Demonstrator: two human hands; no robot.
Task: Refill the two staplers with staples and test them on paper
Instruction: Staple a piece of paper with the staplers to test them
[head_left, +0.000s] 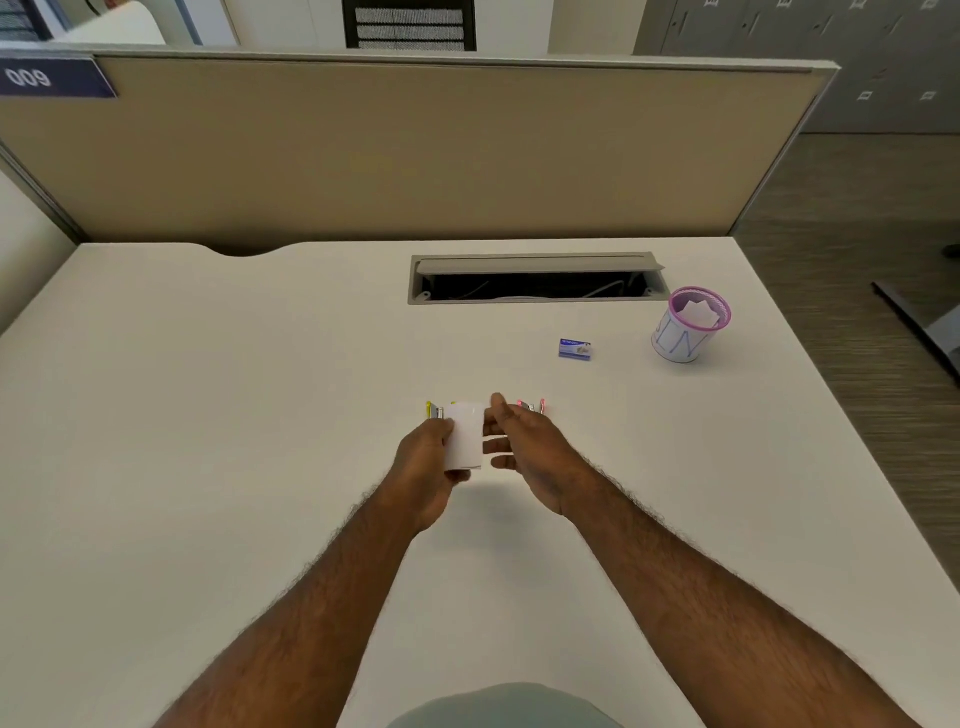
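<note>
- Around the work: white desk (208, 415) backed at 12 o'clock by a tan partition (415, 156); open cable tray (537, 280) sunk into the desk top toward 1 o'clock of the hands; small blue staple box (575, 348) lying alone at 1 o'clock, well apart from the hands; pink mesh cup (691, 325) wrapped in lettered paper farther out at 2 o'clock, near the desk's right edge, with white paper scraps inside.
- In the way: paper slip (464, 436) and both hands covering most of the two staplers; only the far ends showing.
- Left hand (428, 467): reaching forward from 7 o'clock, fingers curled round the left edge of the paper slip, holding it upright above the desk.
- Right hand (524, 447): reaching in from 5 o'clock, palm turned inward, fingers extended and spread toward the slip's right edge; contact with the slip too blurred to tell; gripping nothing.
- Yellow stapler (434, 410): on the desk at 11 o'clock of the left hand, just behind the slip.
- Red stapler (531, 406): on the desk at 12 o'clock of the right hand, partly hidden by its fingers.
- Count: two staplers; one paper slip; one staple box; one mesh cup; two hands.
</note>
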